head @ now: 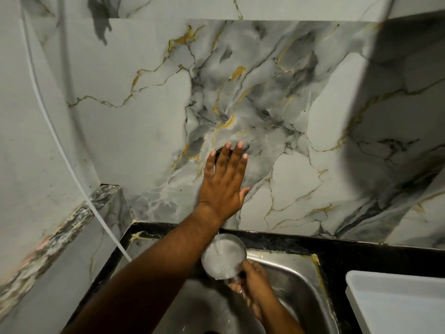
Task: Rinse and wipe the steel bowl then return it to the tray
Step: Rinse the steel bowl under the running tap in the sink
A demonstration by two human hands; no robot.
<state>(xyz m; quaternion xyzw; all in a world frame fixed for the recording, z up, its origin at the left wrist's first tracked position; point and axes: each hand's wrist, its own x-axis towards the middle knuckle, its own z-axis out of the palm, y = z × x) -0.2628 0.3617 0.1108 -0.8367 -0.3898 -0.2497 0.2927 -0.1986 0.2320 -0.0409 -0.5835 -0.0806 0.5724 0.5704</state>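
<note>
- The bowl (223, 256) is held over the sink (292, 283), under a thin stream of water (218, 242), and is brim-full of foamy water. Overfilled like this, it could spill or splash over the black counter (361, 247).
- The right hand (252, 279) grips the bowl at its near rim, fingers wrapped under the edge. That one-sided hold on wet steel could slip, and a heavy, full bowl would drop into the sink.
- The left hand (222, 183) is spread wide and flat, holding nothing, reaching up the marble wall (337, 116). It covers what is probably the tap, though the fitting itself is mostly hidden. A blind or hasty turn could strengthen the flow instead of cutting it, spraying water about.
- The left forearm crosses just above the bowl; pulling it back carelessly could knock the rim.
- The white tray (395, 302) stands on the counter to the right, well apart from the bowl. An unwiped bowl carried there would drip across the counter and wet the tray.
</note>
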